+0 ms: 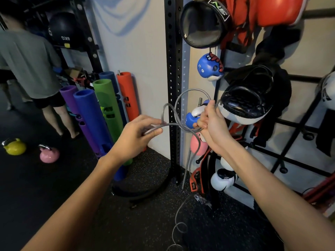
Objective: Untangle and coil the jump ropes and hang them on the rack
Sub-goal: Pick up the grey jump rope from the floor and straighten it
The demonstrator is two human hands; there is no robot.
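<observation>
As the left hand (139, 134) pinches one strand of the thin grey cord jump rope (170, 124) between thumb and curled fingers, the right hand (210, 122) clamps a bundle of its loops close by, at about the same height. The held span runs level from hand to hand, and a loose tail drops to the black speckled rubber floor (154, 223). The black wire wall rack (304, 78) lies beyond the right hand, the nearer one. A free peg may be hidden behind the hanging gear.
</observation>
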